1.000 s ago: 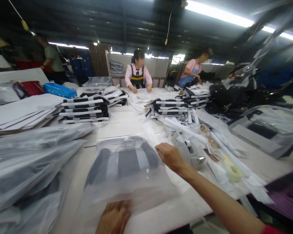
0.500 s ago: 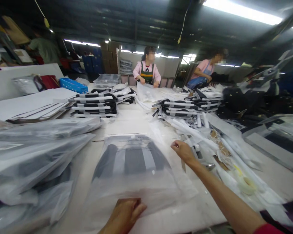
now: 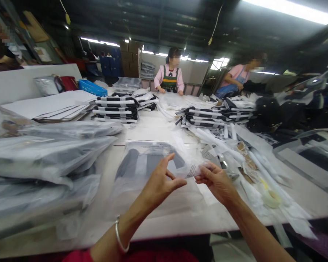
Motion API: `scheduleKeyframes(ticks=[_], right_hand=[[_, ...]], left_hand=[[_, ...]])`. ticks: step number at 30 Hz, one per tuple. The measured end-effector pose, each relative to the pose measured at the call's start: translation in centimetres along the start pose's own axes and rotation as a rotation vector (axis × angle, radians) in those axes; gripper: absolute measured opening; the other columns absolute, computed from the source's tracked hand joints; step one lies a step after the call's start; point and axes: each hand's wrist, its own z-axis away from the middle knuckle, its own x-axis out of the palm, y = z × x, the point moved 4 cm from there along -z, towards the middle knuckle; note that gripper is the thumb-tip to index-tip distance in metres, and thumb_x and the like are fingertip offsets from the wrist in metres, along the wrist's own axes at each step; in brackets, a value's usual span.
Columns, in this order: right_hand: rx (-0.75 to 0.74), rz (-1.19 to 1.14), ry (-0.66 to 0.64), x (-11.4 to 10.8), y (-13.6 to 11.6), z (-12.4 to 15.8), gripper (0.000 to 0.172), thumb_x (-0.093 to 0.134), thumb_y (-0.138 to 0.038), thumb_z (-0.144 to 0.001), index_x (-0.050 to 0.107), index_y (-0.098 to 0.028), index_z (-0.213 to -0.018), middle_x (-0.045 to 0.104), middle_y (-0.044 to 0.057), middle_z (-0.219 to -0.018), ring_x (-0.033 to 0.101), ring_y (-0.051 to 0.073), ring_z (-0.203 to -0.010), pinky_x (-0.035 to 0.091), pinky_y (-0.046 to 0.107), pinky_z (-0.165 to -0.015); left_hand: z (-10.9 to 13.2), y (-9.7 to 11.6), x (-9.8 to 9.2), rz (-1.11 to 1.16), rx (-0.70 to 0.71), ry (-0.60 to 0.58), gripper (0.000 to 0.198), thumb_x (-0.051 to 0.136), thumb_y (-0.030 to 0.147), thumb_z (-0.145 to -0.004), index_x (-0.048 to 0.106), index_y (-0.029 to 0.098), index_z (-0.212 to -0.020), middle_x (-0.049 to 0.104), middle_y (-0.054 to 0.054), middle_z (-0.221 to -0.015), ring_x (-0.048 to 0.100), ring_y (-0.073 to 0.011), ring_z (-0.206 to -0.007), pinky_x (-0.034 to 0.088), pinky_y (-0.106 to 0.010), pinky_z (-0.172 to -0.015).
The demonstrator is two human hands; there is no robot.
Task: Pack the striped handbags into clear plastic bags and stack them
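My left hand (image 3: 160,183) and my right hand (image 3: 215,179) meet above the table's near edge. Between them they pinch a short strip of clear tape (image 3: 191,171); the left thumb and forefinger hold one end, the right fingers the other. Under the hands lies a clear plastic bag (image 3: 142,169) with a folded dark and grey striped garment inside, flat on the white table (image 3: 180,222). A silver bangle sits on my left wrist.
Bagged garments (image 3: 49,156) pile up at the left. Stacks of folded black-and-white striped garments (image 3: 116,107) stand further back. Loose white strips, a tape dispenser (image 3: 224,163) and a tape roll (image 3: 270,198) lie at the right. Two people work at the far end.
My left hand rose off the bag's near edge and my right hand drew back from the dispenser side; both now meet over the bag, holding a strip of tape.
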Motion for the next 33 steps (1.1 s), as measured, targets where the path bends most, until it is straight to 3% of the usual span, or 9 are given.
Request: scheduleKeyframes(ticks=[3, 5, 10, 14, 17, 20, 26, 30, 33], right_hand=[[-0.039, 0.058, -0.065, 1.3, -0.5, 0.1, 0.039, 0.087, -0.040, -0.063, 0.058, -0.017, -0.071, 0.065, -0.002, -0.062, 0.061, 0.011, -0.048, 0.051, 0.023, -0.047], [-0.023, 0.049, -0.069, 1.5, -0.4, -0.5, 0.041, 0.088, -0.041, -0.062, 0.056, -0.017, -0.070, 0.064, -0.003, -0.061, 0.058, 0.010, -0.046, 0.048, 0.022, -0.044], [0.041, -0.064, -0.013, -0.1, 0.6, -4.0, 0.042, 0.089, -0.041, -0.060, 0.056, -0.018, -0.074, 0.063, -0.003, -0.062, 0.062, 0.013, -0.053, 0.052, 0.024, -0.050], [-0.288, 0.156, 0.283, -2.9, 0.1, -9.8, 0.036, 0.076, -0.046, -0.074, 0.058, -0.019, -0.089, 0.069, 0.003, -0.083, 0.069, 0.020, -0.078, 0.057, 0.035, -0.076], [-0.443, 0.917, 0.443, -4.2, -0.3, -15.0, 0.036, 0.045, -0.044, -0.095, 0.056, -0.015, -0.112, 0.068, 0.015, -0.110, 0.064, 0.025, -0.104, 0.051, 0.040, -0.091], [-0.329, 1.362, 0.338, -4.8, 1.1, -19.4, 0.036, 0.048, -0.033, -0.093, 0.057, -0.010, -0.119, 0.064, 0.022, -0.120, 0.057, 0.031, -0.118, 0.043, 0.044, -0.098], [-0.122, 1.699, 0.122, -4.3, 2.0, -21.3, 0.039, 0.052, -0.027, -0.093, 0.057, -0.006, -0.126, 0.062, 0.029, -0.117, 0.064, 0.036, -0.107, 0.046, 0.047, -0.087], [-0.102, 1.858, 0.062, -3.6, -0.6, -18.4, 0.026, 0.055, -0.027, -0.091, 0.066, -0.011, -0.109, 0.069, 0.022, -0.104, 0.065, 0.035, -0.103, 0.047, 0.046, -0.085], [-0.136, 1.937, 0.056, -3.1, -2.5, -14.6, 0.030, 0.054, -0.035, -0.092, 0.067, -0.019, -0.115, 0.071, 0.017, -0.106, 0.066, 0.036, -0.102, 0.048, 0.046, -0.081]], left_hand=[[-1.7, -1.0, 1.1, -0.011, -0.048, -0.146, 0.026, 0.069, 0.038, -0.076, 0.067, 0.016, -0.088, 0.062, 0.003, -0.071, 0.050, -0.0096, -0.056, 0.040, -0.021, -0.053], [-2.1, -1.8, 1.2, 0.005, -0.068, -0.125, 0.031, 0.058, 0.042, -0.084, 0.062, 0.016, -0.068, 0.054, 0.004, -0.057, 0.048, -0.0088, -0.050, 0.038, -0.020, -0.050], [-2.9, -3.9, -0.5, 0.029, -0.201, 0.080, 0.042, 0.050, 0.053, -0.089, 0.069, 0.015, -0.089, 0.051, 0.005, -0.042, 0.045, -0.0095, -0.039, 0.034, -0.019, -0.041], [-1.7, -4.3, -2.0, 0.304, -0.238, 0.119, 0.049, 0.055, 0.055, -0.085, 0.068, 0.011, -0.103, 0.065, -0.001, -0.059, 0.052, -0.0106, -0.040, 0.040, -0.020, -0.039], [1.4, -3.9, -1.2, 0.322, -0.231, -0.256, 0.036, 0.060, 0.046, -0.085, 0.072, 0.014, -0.093, 0.074, -0.008, -0.079, 0.068, -0.0162, -0.062, 0.055, -0.026, -0.058], [4.8, -4.9, -0.9, -0.126, -0.146, -0.497, 0.020, 0.056, 0.026, -0.090, 0.075, 0.020, -0.087, 0.076, -0.004, -0.085, 0.071, -0.0175, -0.082, 0.056, -0.027, -0.078], [6.7, -8.9, -2.6, -0.903, 0.317, 0.015, 0.036, 0.039, 0.014, -0.095, 0.063, 0.019, -0.120, 0.072, -0.011, -0.110, 0.068, -0.0210, -0.102, 0.055, -0.033, -0.091], [5.9, -11.3, -2.7, -1.119, 0.107, 0.185, 0.031, 0.057, 0.034, -0.091, 0.066, 0.014, -0.113, 0.071, -0.016, -0.105, 0.068, -0.0320, -0.098, 0.055, -0.048, -0.087], [4.9, -11.7, -2.5, -0.891, -0.061, 0.216, 0.027, 0.064, 0.041, -0.087, 0.070, 0.014, -0.091, 0.071, -0.015, -0.090, 0.067, -0.0343, -0.099, 0.049, -0.049, -0.093]])
